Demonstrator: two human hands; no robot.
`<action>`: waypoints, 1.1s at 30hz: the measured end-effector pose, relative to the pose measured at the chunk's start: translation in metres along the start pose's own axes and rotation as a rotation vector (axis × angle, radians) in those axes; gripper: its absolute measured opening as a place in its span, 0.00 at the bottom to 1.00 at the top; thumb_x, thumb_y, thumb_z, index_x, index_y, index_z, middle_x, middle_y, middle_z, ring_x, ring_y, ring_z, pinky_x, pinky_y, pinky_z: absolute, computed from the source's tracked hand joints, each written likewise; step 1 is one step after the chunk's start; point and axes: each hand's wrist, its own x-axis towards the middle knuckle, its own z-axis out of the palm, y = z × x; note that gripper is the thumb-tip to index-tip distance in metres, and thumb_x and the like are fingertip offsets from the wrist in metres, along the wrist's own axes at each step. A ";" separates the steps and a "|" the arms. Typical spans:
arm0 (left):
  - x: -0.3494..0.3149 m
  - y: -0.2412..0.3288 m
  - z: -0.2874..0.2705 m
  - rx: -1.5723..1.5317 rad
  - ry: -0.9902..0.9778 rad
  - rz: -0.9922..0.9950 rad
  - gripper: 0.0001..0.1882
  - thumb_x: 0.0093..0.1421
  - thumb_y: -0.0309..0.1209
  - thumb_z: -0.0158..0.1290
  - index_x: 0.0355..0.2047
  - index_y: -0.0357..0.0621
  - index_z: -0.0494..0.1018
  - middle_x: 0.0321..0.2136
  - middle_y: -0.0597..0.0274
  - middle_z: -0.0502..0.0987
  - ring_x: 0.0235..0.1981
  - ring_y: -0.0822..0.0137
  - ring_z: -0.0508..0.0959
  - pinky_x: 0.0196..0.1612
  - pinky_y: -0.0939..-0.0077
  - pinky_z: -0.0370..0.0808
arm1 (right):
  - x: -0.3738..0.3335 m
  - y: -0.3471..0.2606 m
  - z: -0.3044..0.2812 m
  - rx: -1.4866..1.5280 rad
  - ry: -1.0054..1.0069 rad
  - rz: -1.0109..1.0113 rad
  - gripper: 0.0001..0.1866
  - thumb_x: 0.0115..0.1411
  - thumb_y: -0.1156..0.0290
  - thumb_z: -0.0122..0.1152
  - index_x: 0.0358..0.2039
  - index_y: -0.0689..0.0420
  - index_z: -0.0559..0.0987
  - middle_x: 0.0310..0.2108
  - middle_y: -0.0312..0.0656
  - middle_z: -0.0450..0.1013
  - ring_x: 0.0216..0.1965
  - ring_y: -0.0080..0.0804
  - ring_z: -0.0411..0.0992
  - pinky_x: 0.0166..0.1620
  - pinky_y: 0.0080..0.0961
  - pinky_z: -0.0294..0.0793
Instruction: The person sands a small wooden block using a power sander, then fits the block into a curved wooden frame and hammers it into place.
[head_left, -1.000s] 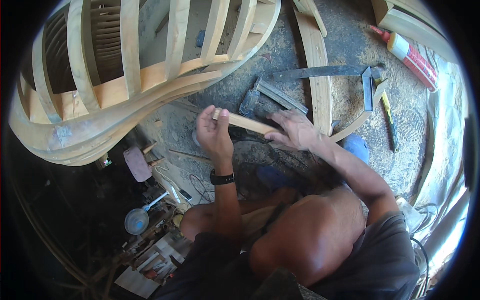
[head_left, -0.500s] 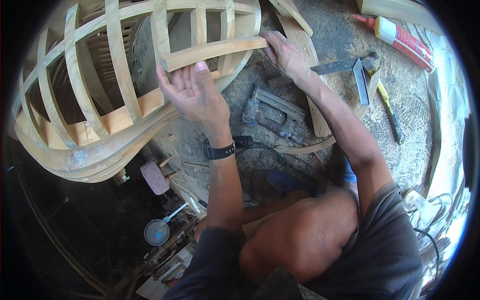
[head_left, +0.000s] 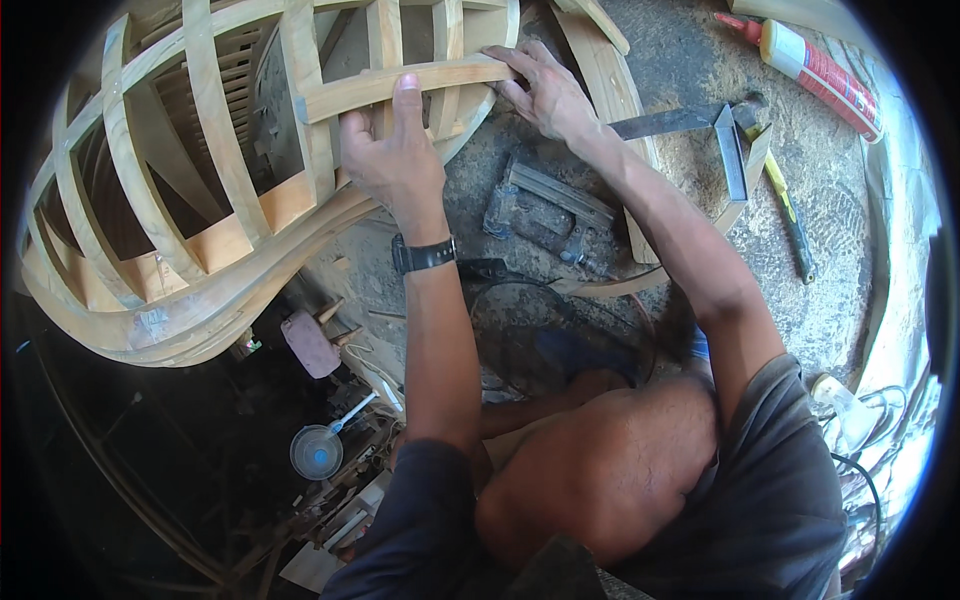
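Note:
A short, slightly curved wooden strip (head_left: 440,78) lies across the ribs of a wooden boat-hull frame (head_left: 215,130) at the upper left. My left hand (head_left: 395,160) grips the strip near its middle, thumb on the upper face and fingers under it, partly hidden. At the strip's right end, my right hand (head_left: 548,92) has its fingers closed round the tip. The strip's left end reaches over one of the ribs; whether it presses against that rib I cannot tell.
A metal clamp (head_left: 550,205) lies on the dusty floor below my right hand. Further right are a metal square (head_left: 731,155), a yellow-handled hammer (head_left: 785,200) and a glue bottle (head_left: 825,80). A plastic cup (head_left: 316,453) with a brush stands lower left, near a pinkish mallet (head_left: 310,343).
Both hands have carried the strip up and to the left against the ribs. My left hand has turned from palm-up support to a thumb-and-fingers grip.

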 end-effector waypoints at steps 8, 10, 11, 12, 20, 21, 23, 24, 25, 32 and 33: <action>0.004 0.000 0.009 -0.187 0.008 0.019 0.21 0.61 0.25 0.66 0.50 0.25 0.74 0.44 0.47 0.82 0.44 0.66 0.82 0.52 0.74 0.77 | 0.004 0.002 0.002 0.028 0.011 -0.008 0.23 0.67 0.63 0.60 0.62 0.49 0.75 0.50 0.50 0.75 0.45 0.51 0.77 0.51 0.42 0.77; 0.004 -0.001 0.008 -0.175 0.011 0.011 0.20 0.60 0.25 0.66 0.49 0.25 0.75 0.44 0.47 0.82 0.44 0.66 0.82 0.52 0.73 0.77 | 0.003 0.002 0.002 0.044 0.004 0.015 0.23 0.67 0.63 0.60 0.62 0.49 0.75 0.50 0.51 0.76 0.46 0.50 0.77 0.52 0.41 0.78; 0.004 -0.001 0.006 -0.181 0.011 0.006 0.20 0.60 0.25 0.67 0.48 0.26 0.75 0.44 0.48 0.82 0.44 0.66 0.82 0.52 0.74 0.77 | 0.003 0.001 0.003 0.043 0.007 0.008 0.23 0.67 0.63 0.60 0.62 0.50 0.75 0.51 0.51 0.76 0.46 0.50 0.77 0.52 0.41 0.78; 0.004 -0.002 0.006 -0.187 0.010 0.001 0.19 0.60 0.24 0.67 0.48 0.26 0.75 0.44 0.48 0.82 0.44 0.66 0.82 0.52 0.74 0.77 | 0.003 0.001 0.004 0.043 0.011 0.001 0.23 0.67 0.63 0.60 0.62 0.50 0.75 0.51 0.51 0.76 0.46 0.50 0.77 0.52 0.41 0.78; 0.004 -0.001 0.006 -0.173 0.040 -0.017 0.19 0.58 0.26 0.68 0.46 0.28 0.76 0.42 0.51 0.82 0.43 0.68 0.81 0.50 0.74 0.77 | 0.004 0.001 0.004 0.070 -0.018 -0.002 0.24 0.66 0.66 0.59 0.63 0.51 0.75 0.52 0.52 0.76 0.41 0.48 0.79 0.49 0.39 0.79; 0.003 0.000 0.007 -0.159 0.048 -0.025 0.19 0.58 0.27 0.68 0.46 0.28 0.76 0.42 0.51 0.82 0.42 0.68 0.81 0.50 0.73 0.76 | 0.004 0.001 0.002 0.070 -0.038 0.015 0.24 0.66 0.66 0.59 0.63 0.51 0.74 0.52 0.52 0.76 0.39 0.47 0.79 0.48 0.38 0.79; 0.002 -0.001 0.009 -0.161 0.085 -0.012 0.21 0.56 0.32 0.70 0.43 0.28 0.78 0.40 0.52 0.83 0.41 0.64 0.81 0.50 0.68 0.76 | 0.004 0.002 0.002 0.077 -0.034 0.005 0.24 0.66 0.67 0.59 0.63 0.52 0.74 0.52 0.52 0.76 0.33 0.44 0.78 0.46 0.37 0.80; 0.003 -0.001 0.009 -0.163 0.102 -0.006 0.22 0.55 0.35 0.71 0.42 0.29 0.79 0.39 0.52 0.83 0.41 0.62 0.80 0.50 0.65 0.76 | 0.005 0.003 0.002 0.080 -0.033 0.001 0.25 0.66 0.67 0.59 0.63 0.52 0.74 0.52 0.52 0.76 0.34 0.44 0.78 0.46 0.37 0.80; 0.002 -0.001 0.009 -0.137 0.102 -0.009 0.23 0.55 0.35 0.71 0.42 0.27 0.78 0.39 0.52 0.82 0.41 0.61 0.80 0.51 0.64 0.75 | 0.004 0.005 0.001 0.080 -0.033 0.000 0.25 0.66 0.67 0.59 0.63 0.52 0.74 0.52 0.52 0.76 0.34 0.44 0.79 0.46 0.37 0.80; 0.001 -0.007 0.007 -0.191 0.098 0.017 0.25 0.56 0.36 0.71 0.42 0.25 0.76 0.38 0.51 0.81 0.41 0.62 0.80 0.51 0.65 0.74 | 0.006 0.004 0.000 0.067 -0.062 0.009 0.24 0.66 0.67 0.59 0.63 0.52 0.74 0.53 0.52 0.76 0.35 0.44 0.80 0.45 0.36 0.81; 0.000 -0.008 0.006 -0.196 0.091 0.011 0.25 0.56 0.36 0.71 0.43 0.26 0.76 0.39 0.51 0.81 0.42 0.62 0.80 0.51 0.65 0.74 | 0.006 0.004 0.000 0.069 -0.077 0.032 0.25 0.66 0.67 0.59 0.63 0.52 0.74 0.53 0.52 0.76 0.35 0.44 0.80 0.45 0.36 0.81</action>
